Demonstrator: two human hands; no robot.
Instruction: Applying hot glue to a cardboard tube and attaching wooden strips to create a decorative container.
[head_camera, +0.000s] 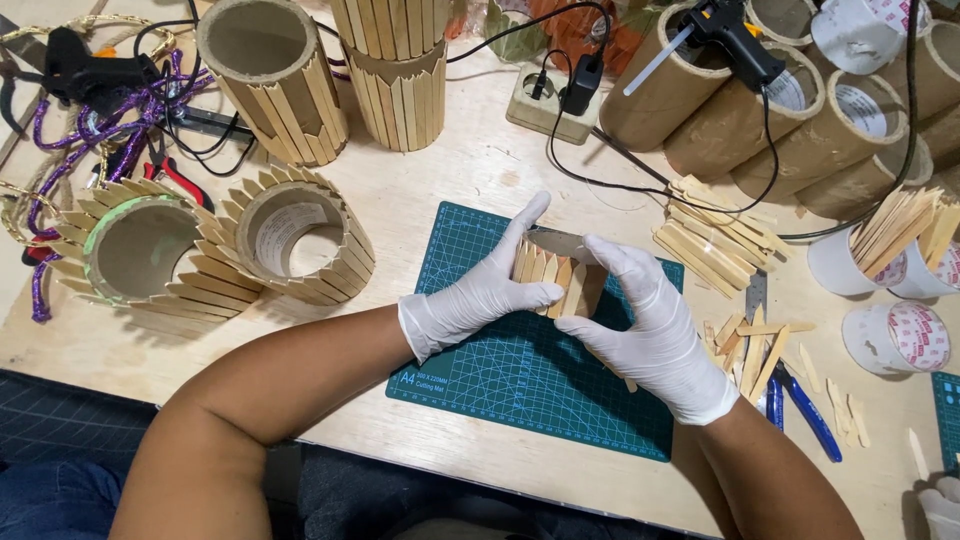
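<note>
Your gloved left hand (480, 295) and right hand (650, 325) both have their fingers closed on a row of wooden sticks (555, 275), pinned between them on the green cutting mat (520, 375). A metal blade (558, 242) lies across the sticks just beyond your right fingertips, with your left forefinger stretched alongside it.

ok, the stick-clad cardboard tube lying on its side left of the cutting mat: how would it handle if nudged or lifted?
The stick-clad tube probably rolls poorly: its flat wooden slats make a faceted side. It is likely light, being hollow cardboard with thin sticks. The pointed stick ends overhang the rim, so they may snap or peel if gripped there.
</note>
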